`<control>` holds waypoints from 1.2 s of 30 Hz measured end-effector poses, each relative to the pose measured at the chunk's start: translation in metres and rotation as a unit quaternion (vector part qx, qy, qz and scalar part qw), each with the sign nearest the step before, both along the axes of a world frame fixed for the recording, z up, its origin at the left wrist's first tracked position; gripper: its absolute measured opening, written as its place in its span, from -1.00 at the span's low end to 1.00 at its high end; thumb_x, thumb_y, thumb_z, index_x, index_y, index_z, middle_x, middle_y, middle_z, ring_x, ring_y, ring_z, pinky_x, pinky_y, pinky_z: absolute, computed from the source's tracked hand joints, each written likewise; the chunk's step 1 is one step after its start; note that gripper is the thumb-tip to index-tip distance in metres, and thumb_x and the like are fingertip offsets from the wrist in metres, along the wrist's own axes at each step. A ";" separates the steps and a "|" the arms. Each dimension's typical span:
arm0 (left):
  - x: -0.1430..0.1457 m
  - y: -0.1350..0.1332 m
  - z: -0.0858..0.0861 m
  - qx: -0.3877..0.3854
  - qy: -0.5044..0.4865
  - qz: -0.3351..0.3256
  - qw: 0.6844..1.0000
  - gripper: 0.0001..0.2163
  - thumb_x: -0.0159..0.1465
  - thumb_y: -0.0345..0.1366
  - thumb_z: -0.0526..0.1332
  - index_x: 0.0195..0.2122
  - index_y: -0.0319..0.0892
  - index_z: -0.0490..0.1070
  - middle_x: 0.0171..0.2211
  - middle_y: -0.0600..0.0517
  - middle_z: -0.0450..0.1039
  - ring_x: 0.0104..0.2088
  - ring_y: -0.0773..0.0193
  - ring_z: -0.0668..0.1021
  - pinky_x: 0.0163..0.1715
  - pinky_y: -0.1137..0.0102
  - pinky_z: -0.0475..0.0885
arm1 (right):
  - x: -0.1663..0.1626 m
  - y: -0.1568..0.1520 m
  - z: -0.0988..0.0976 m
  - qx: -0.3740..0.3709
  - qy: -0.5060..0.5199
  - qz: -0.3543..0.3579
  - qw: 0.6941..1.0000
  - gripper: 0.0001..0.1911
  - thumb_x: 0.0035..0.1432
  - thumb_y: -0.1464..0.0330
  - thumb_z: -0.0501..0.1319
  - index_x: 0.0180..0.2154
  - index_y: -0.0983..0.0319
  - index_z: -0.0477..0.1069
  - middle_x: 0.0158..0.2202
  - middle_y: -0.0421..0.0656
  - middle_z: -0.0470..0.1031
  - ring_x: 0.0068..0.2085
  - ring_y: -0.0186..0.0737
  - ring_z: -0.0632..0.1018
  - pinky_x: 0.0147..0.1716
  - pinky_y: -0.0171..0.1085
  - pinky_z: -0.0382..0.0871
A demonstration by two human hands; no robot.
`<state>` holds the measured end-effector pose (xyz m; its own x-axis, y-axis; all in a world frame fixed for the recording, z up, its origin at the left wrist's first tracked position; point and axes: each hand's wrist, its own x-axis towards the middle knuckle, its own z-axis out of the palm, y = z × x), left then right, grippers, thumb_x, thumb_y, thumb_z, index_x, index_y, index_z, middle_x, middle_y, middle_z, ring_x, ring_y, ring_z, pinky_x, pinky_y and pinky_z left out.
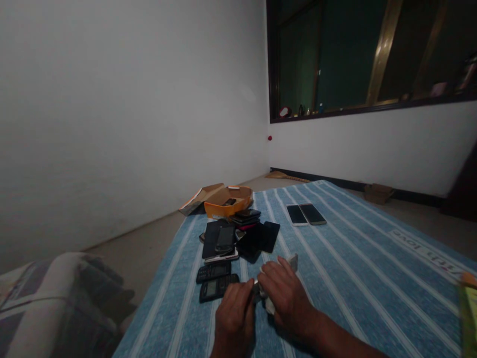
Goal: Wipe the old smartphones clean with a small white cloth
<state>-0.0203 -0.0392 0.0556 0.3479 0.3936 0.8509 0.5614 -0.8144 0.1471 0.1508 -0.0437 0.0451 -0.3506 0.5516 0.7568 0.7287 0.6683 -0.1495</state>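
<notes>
My left hand is closed, pinching the near end of a phone that is mostly covered by my fingers. Over it, my right hand is closed on a crumpled white cloth, pressed against the phone. A pale grey corner sticks out past my right fingers; whether it is cloth or phone I cannot tell. Just left of my hands lie two black keypad phones, one above the other. Beyond them is a pile of dark phones, stacked and overlapping.
An open orange box with a small phone in it stands behind the pile. Two smartphones lie side by side farther right. Striped blue cloth covers the surface. A yellow-green item sits at the right edge; draped fabric is at left.
</notes>
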 end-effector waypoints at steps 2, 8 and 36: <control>0.000 0.000 -0.001 -0.003 0.002 0.005 1.000 -0.78 0.39 -0.49 0.04 -0.01 -0.21 0.38 -0.35 -0.03 0.52 -0.37 0.24 0.56 -0.37 0.41 0.53 | 0.000 0.001 0.001 -0.008 -0.007 0.004 1.000 -0.57 -0.02 0.54 0.07 -0.06 0.26 0.37 -0.08 0.02 0.51 -0.02 0.01 0.48 0.20 0.08 0.11; -0.001 0.005 -0.005 -0.011 0.014 0.017 1.000 -0.77 0.38 -0.50 0.06 0.00 -0.23 0.39 -0.35 -0.04 0.52 -0.36 0.24 0.57 -0.36 0.40 0.54 | 0.021 0.011 -0.001 -0.008 0.000 -0.019 1.000 -0.59 -0.01 0.56 0.07 -0.08 0.24 0.37 -0.10 0.00 0.53 -0.02 0.00 0.49 0.20 0.11 0.08; -0.002 0.005 -0.008 -0.018 -0.016 0.029 0.999 -0.78 0.37 -0.45 0.08 -0.04 -0.20 0.44 -0.36 -0.04 0.53 -0.37 0.22 0.59 -0.39 0.39 0.55 | 0.033 0.018 -0.006 0.006 0.018 -0.091 0.996 -0.53 -0.08 0.62 0.04 -0.10 0.21 0.39 -0.13 -0.03 0.53 -0.02 -0.02 0.49 0.21 0.14 0.09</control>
